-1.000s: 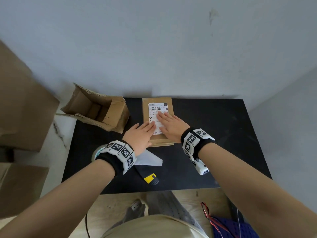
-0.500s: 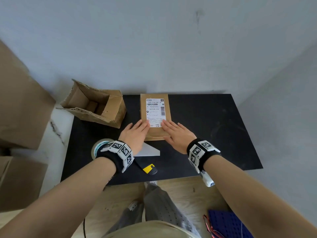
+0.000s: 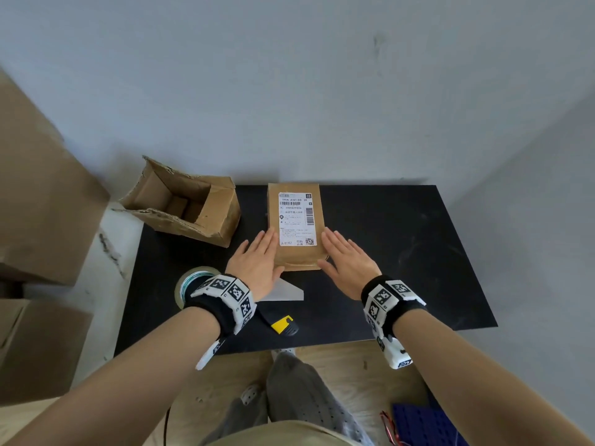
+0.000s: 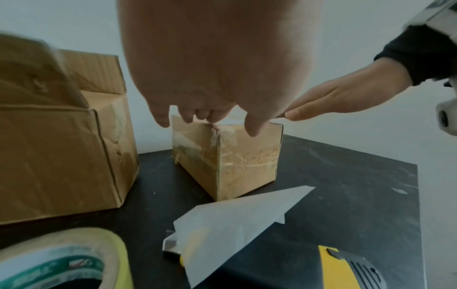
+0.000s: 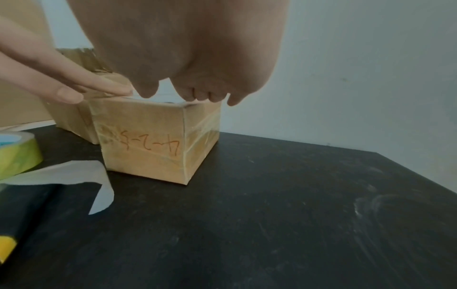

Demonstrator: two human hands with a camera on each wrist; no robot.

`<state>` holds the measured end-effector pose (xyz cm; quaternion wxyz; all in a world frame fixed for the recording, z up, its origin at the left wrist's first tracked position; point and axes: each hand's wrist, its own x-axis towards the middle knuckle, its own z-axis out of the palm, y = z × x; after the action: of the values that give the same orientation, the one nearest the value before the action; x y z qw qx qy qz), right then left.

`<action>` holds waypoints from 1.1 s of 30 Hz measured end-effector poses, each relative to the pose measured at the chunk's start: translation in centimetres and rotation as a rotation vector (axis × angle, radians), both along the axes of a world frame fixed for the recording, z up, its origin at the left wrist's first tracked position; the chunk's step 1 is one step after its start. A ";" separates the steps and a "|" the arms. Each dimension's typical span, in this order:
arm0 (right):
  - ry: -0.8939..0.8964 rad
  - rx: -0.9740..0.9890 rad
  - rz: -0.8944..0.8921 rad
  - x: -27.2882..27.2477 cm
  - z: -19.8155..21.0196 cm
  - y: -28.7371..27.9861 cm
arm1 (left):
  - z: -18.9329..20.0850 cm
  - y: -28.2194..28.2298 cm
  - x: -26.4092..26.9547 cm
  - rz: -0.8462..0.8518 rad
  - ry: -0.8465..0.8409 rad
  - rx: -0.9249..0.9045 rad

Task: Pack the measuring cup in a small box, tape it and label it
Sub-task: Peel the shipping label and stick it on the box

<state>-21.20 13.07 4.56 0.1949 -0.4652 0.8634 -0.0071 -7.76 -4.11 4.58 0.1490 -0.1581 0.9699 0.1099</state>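
Observation:
A small taped cardboard box (image 3: 294, 252) stands on the black table (image 3: 402, 252) with a white shipping label (image 3: 296, 218) stuck flat on its top. My left hand (image 3: 257, 262) lies flat with straight fingers at the box's near left top edge. Flat in the same way, my right hand (image 3: 346, 260) sits at the near right top edge. In the wrist views the fingertips of each hand reach the box (image 4: 227, 156) (image 5: 153, 144) at its top rim. The measuring cup is not visible.
An open, torn cardboard box (image 3: 186, 204) sits at the table's far left. A tape roll (image 3: 188, 281), a white label backing sheet (image 3: 283, 292) and a yellow-black utility knife (image 3: 283, 325) lie near the front left. Large cardboard boxes (image 3: 38, 201) stand left of the table.
Both hands slid back from the label's middle toward me and apart, ending at the box's near left and right edges. The label is now fully uncovered.

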 end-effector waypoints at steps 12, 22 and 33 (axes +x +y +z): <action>0.090 -0.192 0.131 -0.6 -1.1 -0.3 | -0.8 -1.1 0.9 -0.155 0.075 0.033; -0.021 -0.292 0.139 -1.0 -0.8 -0.6 | -0.6 -2.4 0.8 -0.184 -0.012 0.015; 0.002 -0.189 0.052 0.6 -0.7 -2.6 | -0.2 -1.3 0.1 -0.191 0.047 -0.091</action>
<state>-20.59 10.48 3.91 0.1495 -0.5039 0.8467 -0.0831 -7.67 -5.37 4.37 0.1289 -0.0691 0.9877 0.0546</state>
